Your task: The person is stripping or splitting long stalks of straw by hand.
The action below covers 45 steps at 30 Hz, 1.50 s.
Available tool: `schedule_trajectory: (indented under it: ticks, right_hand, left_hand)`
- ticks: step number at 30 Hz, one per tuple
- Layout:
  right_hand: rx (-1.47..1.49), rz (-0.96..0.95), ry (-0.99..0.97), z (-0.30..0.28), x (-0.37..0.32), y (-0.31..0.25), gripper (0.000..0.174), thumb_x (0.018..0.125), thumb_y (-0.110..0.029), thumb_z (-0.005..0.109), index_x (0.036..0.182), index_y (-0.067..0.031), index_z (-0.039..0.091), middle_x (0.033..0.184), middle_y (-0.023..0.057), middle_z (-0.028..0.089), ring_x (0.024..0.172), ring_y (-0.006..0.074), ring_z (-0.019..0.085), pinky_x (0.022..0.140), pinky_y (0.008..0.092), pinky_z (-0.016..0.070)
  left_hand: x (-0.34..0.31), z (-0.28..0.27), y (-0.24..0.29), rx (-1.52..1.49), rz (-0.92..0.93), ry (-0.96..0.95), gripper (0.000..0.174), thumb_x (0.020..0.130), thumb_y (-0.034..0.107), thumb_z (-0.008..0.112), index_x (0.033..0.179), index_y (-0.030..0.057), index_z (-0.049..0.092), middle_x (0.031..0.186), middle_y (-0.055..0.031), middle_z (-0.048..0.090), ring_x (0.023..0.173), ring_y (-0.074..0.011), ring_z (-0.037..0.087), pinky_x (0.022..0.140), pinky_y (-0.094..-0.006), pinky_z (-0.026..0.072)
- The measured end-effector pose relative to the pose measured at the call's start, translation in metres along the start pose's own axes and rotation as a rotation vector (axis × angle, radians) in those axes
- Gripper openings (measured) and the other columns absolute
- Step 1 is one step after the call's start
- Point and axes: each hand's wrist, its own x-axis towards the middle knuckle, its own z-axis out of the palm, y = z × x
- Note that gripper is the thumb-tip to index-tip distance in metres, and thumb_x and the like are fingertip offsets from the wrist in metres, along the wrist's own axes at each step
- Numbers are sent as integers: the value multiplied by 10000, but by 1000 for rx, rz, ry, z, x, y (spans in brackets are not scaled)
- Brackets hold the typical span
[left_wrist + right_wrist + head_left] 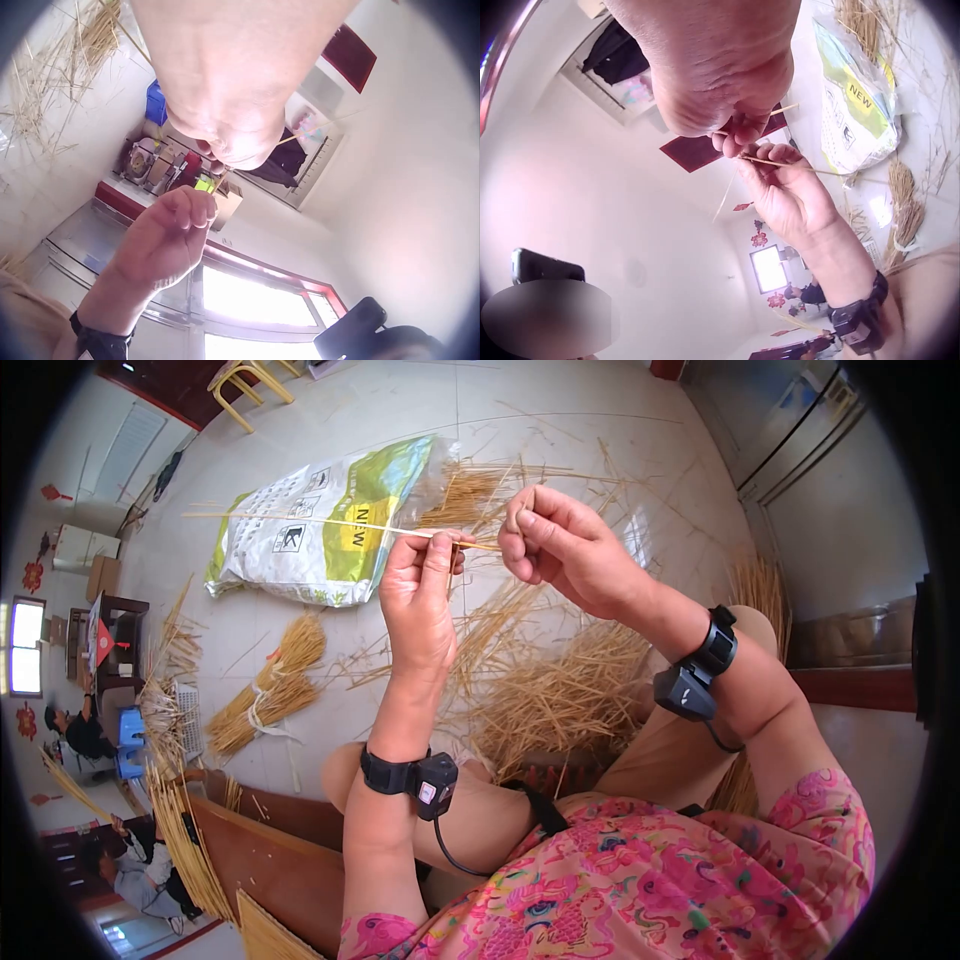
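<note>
In the head view a long, thin straw stalk runs leftward from my left hand, which pinches it between thumb and fingers. My right hand is just to the right, thumb against curled fingers, at the stalk's other end. The left wrist view shows a short length of straw between the two hands, pinched by the right fingertips. A straw end juts out past the right fingers in the right wrist view. Both hands are raised over the floor, fingertips close together.
A white and green plastic bag lies on the tiled floor beyond the hands. Loose straw is heaped below them. A tied straw bundle lies at left, near a brown wooden board. Two people are at far left.
</note>
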Motion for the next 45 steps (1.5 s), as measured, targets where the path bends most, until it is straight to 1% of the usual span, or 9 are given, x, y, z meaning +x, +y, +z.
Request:
schedule_trajectory:
  ticks: [9, 13, 17, 20, 21, 25, 32, 41, 45]
  right_hand:
    - [93, 84, -80, -2, -5, -9, 142, 985, -184, 438, 902, -78, 481, 788, 7, 515, 635, 88, 457, 561, 212, 371]
    - [201, 92, -78, -7, -2, -10, 147, 991, -175, 410, 911, -80, 487, 761, 0, 485, 611, 88, 426, 537, 208, 346]
    - [242, 93, -77, -10, 1, -13, 145, 990, -174, 413, 912, -78, 488, 766, -1, 485, 607, 89, 426, 540, 207, 348]
    - [213, 77, -63, -15, 4, -11, 141, 988, -173, 419, 917, -74, 489, 781, 4, 495, 621, 90, 446, 547, 207, 357]
    - [195, 72, -56, -18, 4, -11, 140, 988, -174, 422, 920, -72, 490, 786, 6, 499, 629, 90, 455, 550, 208, 361]
    - [96, 60, -42, -22, 2, -9, 141, 986, -182, 435, 932, -65, 492, 806, 14, 519, 660, 95, 492, 576, 213, 391]
    - [-32, 49, -47, -13, -2, -9, 156, 984, -198, 449, 941, -54, 489, 821, 24, 541, 688, 107, 534, 618, 229, 438]
    - [-198, 73, -30, -5, -7, 3, 168, 986, -203, 444, 922, -56, 493, 782, 28, 562, 679, 106, 562, 599, 222, 446]
    - [54, 209, 85, 9, -13, 22, 167, 983, -189, 449, 896, -55, 497, 768, 19, 549, 668, 103, 553, 595, 225, 442]
  left_hand:
    - [37, -59, 46, -71, 128, 293, 84, 934, 127, 537, 927, 47, 563, 921, -95, 627, 701, -84, 502, 655, -220, 421]
    - [27, -69, 33, 322, -156, 182, 89, 920, 140, 557, 897, 58, 582, 826, -53, 649, 642, -62, 482, 602, -188, 394]
    - [9, -46, 5, 714, -505, -312, 179, 932, 153, 533, 919, -4, 619, 828, -68, 664, 671, -80, 544, 623, -226, 444]
    - [-8, -35, -8, 781, -383, -529, 242, 951, 175, 502, 901, -22, 634, 826, -81, 662, 718, -104, 583, 662, -247, 469]
    - [-6, -31, -10, 779, -303, -449, 245, 968, 178, 466, 988, -25, 601, 840, -94, 653, 755, -123, 601, 688, -258, 478]
    - [-6, -20, 14, 192, -343, -394, 235, 981, 172, 420, 1119, -2, 499, 851, -87, 629, 739, -138, 587, 672, -263, 472]
    - [-12, -3, 18, 954, 294, -248, 72, 897, 87, 519, 936, 28, 537, 710, -105, 603, 606, -201, 602, 540, -304, 462]
    - [-9, -6, 11, 1405, 626, -155, 85, 690, 69, 627, 694, 101, 548, 650, -35, 578, 580, -220, 576, 488, -335, 446]
    - [-5, -9, 8, 1273, 616, -55, 93, 681, 59, 632, 683, 100, 549, 631, -33, 564, 560, -225, 554, 488, -329, 439]
